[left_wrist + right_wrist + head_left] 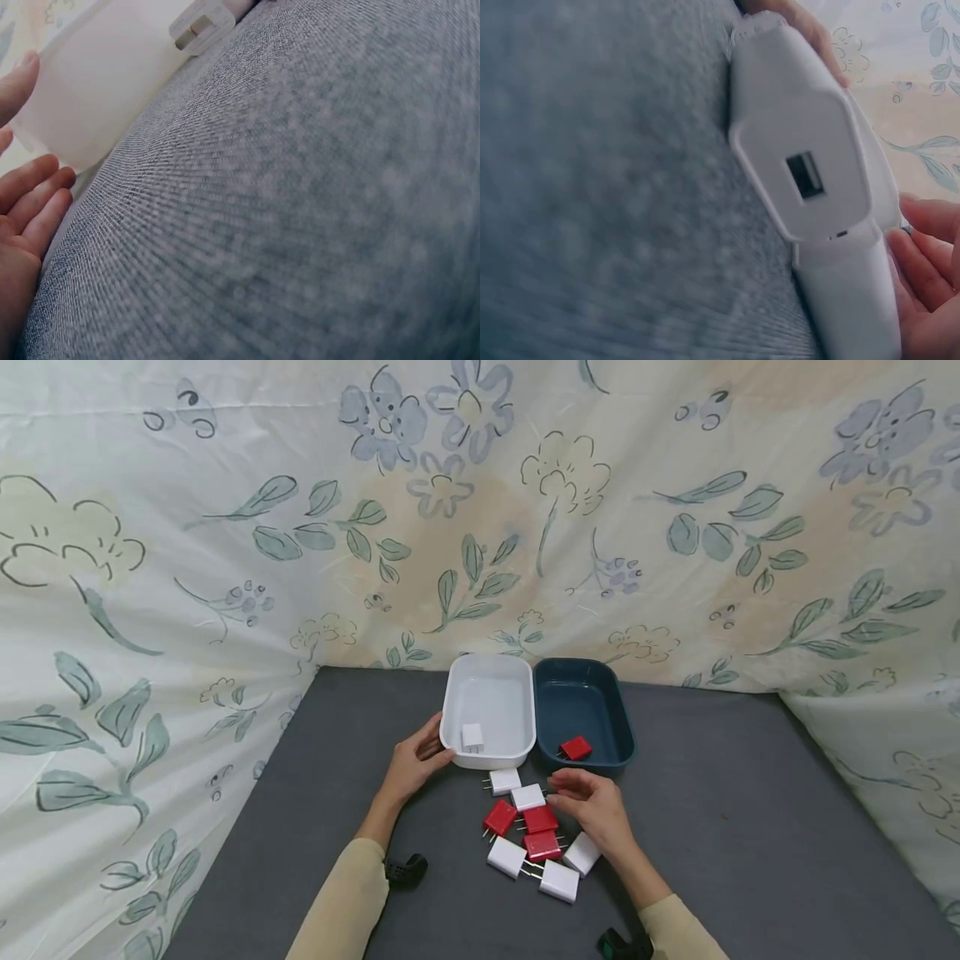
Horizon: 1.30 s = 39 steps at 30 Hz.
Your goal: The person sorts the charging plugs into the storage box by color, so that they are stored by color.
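In the head view, my left hand (412,767) rests against the left side of a white tray (498,693), thumb near its front corner. A white charger plug (472,737) lies in that tray. My right hand (596,810) is beside a white charger plug (528,797), thumb and fingertips around its prong end with a small gap between them. Near it lie another white plug (505,782), a red plug (540,818) and several more red and white plugs. In the right wrist view, a white plug (806,176) with a USB port partly blocks the sight of the fingers.
A dark blue tray (622,718) stands against the white tray's right side, with a red plug (576,747) in it. A grey cloth (720,827) covers the table. Flowered fabric (465,527) hangs behind and at both sides.
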{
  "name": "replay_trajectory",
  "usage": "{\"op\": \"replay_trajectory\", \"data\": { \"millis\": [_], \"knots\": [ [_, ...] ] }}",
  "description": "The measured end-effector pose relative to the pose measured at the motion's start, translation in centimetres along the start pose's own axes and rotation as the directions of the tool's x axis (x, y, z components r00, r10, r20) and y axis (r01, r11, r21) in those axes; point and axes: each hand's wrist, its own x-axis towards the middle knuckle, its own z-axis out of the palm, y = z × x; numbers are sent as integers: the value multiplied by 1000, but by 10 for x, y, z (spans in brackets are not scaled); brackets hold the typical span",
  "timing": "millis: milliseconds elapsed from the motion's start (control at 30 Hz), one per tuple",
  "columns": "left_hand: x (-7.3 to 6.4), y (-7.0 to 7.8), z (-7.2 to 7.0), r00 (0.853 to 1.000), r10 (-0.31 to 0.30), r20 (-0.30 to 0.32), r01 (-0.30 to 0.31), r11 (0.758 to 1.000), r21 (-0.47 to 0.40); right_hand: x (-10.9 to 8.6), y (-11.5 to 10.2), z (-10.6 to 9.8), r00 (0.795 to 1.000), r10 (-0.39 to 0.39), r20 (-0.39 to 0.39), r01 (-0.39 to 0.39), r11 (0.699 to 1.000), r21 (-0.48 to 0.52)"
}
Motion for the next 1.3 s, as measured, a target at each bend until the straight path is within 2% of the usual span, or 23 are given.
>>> {"op": "replay_trajectory", "data": {
  "millis": [167,633,833,1300],
  "knots": [
    [0,-1,0,1000,-1,0,1,1000,15,4,-1,0,999,-28,31,29,999,-39],
    [0,1,0,1000,-5,2,5,1000,4,13,4,2,993,-26,112,41,990,-133],
    [0,0,-1,1000,-10,0,10,1000,6,17,9,2,990,-42,138,60,990,-129],
    [0,0,0,1000,-18,-11,18,1000,15,21,11,3,976,-21,215,52,989,-138]
  ]
}}
